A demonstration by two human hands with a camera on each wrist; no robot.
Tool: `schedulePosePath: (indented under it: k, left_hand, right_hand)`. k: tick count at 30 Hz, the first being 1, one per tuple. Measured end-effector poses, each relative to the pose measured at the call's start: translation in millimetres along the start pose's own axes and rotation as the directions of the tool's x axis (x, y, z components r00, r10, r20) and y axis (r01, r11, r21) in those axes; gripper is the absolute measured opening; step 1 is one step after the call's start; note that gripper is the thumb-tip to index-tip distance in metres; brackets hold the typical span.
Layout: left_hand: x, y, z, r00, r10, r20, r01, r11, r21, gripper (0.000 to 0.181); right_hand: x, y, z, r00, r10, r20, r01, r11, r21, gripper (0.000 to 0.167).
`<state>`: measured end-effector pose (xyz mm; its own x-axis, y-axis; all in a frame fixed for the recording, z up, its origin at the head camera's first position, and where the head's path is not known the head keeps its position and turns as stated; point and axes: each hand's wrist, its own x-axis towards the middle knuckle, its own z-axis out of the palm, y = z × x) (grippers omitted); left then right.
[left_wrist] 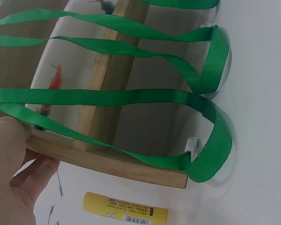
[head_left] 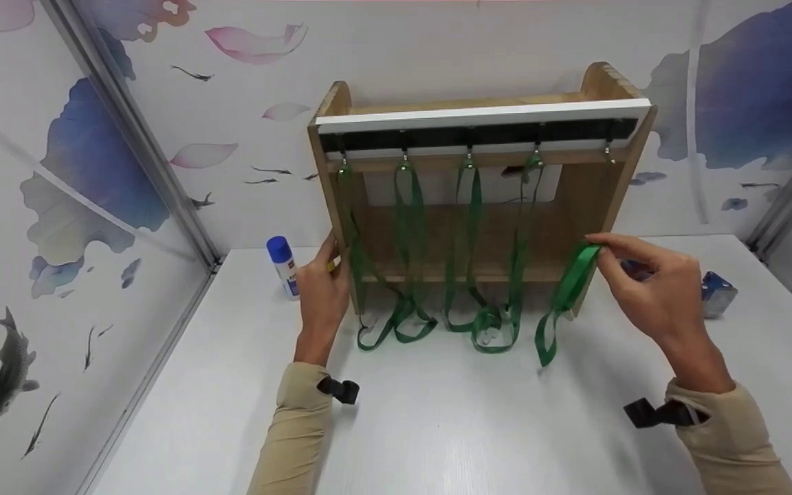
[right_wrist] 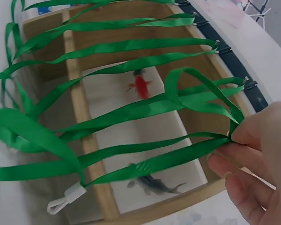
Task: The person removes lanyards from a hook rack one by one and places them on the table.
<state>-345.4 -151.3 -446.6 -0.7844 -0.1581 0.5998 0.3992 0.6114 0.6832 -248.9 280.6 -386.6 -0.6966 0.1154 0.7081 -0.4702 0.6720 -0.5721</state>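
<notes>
In the head view, I have my right hand point(head_left: 654, 289) pinching a green lanyard point(head_left: 578, 275); it hangs down and slightly left of the fingertips, long axis near upright. A bare hook point(head_left: 609, 152) sits above that hand, the nearer one. In the left wrist view, my left hand point(left_wrist: 14, 168) grips the wooden rack point(left_wrist: 131, 171) by its side, beside a yellow tube point(left_wrist: 124, 208). In the right wrist view, the lanyard is flat, twisted ribbon with a white clip point(right_wrist: 72, 194).

L hand point(head_left: 322, 292) gripping, R hand point(head_left: 661, 292) pinching
</notes>
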Motion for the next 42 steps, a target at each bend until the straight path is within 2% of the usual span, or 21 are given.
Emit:
schedulePosePath:
  k: [4,7,9,13,17,19,22,25,26,28,32,36,38,39,41,42]
  left_hand:
    - [-0.2,0.2,1.0,1.0,-0.007,0.001,0.007,1.0,0.015,0.051]
    - [-0.3,0.6,0.4,1.0,-0.016,0.002,0.016,1.0,0.024,0.051]
    - [-0.5,1.0,0.0,1.0,-0.02,0.003,0.02,1.0,0.023,0.051]
    - [-0.8,1.4,0.2,1.0,-0.019,0.0,0.019,0.999,0.026,0.051]
    - [-0.7,1.8,0.0,1.0,-0.014,-0.002,0.014,0.999,0.035,0.052]
    - [-0.7,2.0,0.3,1.0,-0.013,-0.001,0.013,0.999,0.039,0.051]
    - [-0.6,1.8,0.3,1.0,-0.011,0.0,0.011,0.999,0.042,0.051]
    - [-0.4,1.2,0.2,1.0,-0.007,-0.001,0.007,0.999,0.043,0.051]
    - [-0.4,1.0,0.1,1.0,-0.008,-0.001,0.008,0.999,0.045,0.051]
    - [-0.3,1.0,0.4,1.0,-0.011,0.0,0.011,0.999,0.044,0.051]
    - [-0.3,1.0,0.8,1.0,-0.016,0.007,0.016,0.999,0.048,0.051]
    - [-0.5,1.6,0.1,1.0,-0.02,0.005,0.019,0.999,0.05,0.051]
    - [-0.6,1.9,-0.1,1.0,-0.023,0.005,0.023,0.999,0.05,0.05]
    - [-0.7,2.0,-0.3,1.0,-0.024,0.003,0.024,0.999,0.048,0.05]
    - [-1.3,1.9,-0.1,1.0,-0.024,0.002,0.024,0.999,0.047,0.05]
    - [-1.6,1.6,0.2,1.0,-0.021,0.001,0.021,0.999,0.046,0.05]
  right_hand:
    - [-8.5,10,-8,0.993,0.057,0.1,-0.057,0.998,-0.006,0.024]
    - [-11.9,18,-15,0.988,0.073,0.134,-0.074,0.997,0.003,0.025]
    - [-12.2,23,-20,0.99,0.079,0.121,-0.082,0.997,0.017,0.028]
    - [-8.0,32,-33,0.99,0.14,0.021,-0.141,0.988,0.069,0.028]
    - [-1.7,37,-43,0.969,0.226,-0.101,-0.215,0.971,0.105,0.029]
    - [0.0,40,-47,0.958,0.251,-0.138,-0.238,0.965,0.108,0.029]
    - [-0.3,47,-49,0.954,0.272,-0.125,-0.26,0.96,0.104,0.03]
    - [-3.7,59,-49,0.953,0.304,-0.013,-0.302,0.949,0.089,0.032]
    - [-5.1,64,-49,0.946,0.322,0.04,-0.325,0.943,0.078,0.034]
    - [-8.4,73,-49,0.918,0.364,0.155,-0.375,0.926,0.049,0.039]
    - [-13.8,91,-49,0.83,0.433,0.351,-0.451,0.892,-0.032,0.046]
    - [-18.8,105,-45,0.757,0.463,0.462,-0.477,0.874,-0.095,0.045]
    - [-22.3,110,-40,0.736,0.472,0.486,-0.466,0.873,-0.141,0.044]
    - [-24.4,113,-38,0.732,0.473,0.491,-0.455,0.875,-0.164,0.042]
    - [-29.0,118,-34,0.739,0.462,0.491,-0.411,0.886,-0.214,0.041]
    - [-31.6,121,-31,0.75,0.449,0.486,-0.382,0.893,-0.236,0.04]
